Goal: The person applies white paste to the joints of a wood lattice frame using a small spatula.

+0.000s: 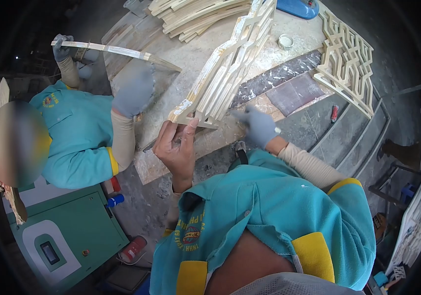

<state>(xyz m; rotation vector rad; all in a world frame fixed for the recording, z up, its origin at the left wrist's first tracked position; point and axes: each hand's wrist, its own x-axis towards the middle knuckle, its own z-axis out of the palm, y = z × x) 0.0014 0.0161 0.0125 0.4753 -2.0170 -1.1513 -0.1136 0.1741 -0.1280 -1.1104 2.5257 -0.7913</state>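
Observation:
My left hand (177,150) is bare and pinches the near lower corner of a pale wooden lattice panel (230,59). The panel stands on edge at a slant across the table (186,64), with white and orange-brown smears along its side. My right hand (260,129), in a grey glove, is closed beside the panel's lower end, apart from my left hand. A small pale tip sticks out of the right fist, but I cannot make out what it holds. A small round tub (285,42) with white rims sits beyond the panel.
At left a co-worker (77,132) in gloves holds a long thin wooden strip (117,49). Curved wooden pieces (195,17) are stacked at the back. Another lattice panel (348,59) leans at right, near metal bars (350,140) and a red-handled tool (334,113). A green machine (72,236) stands lower left.

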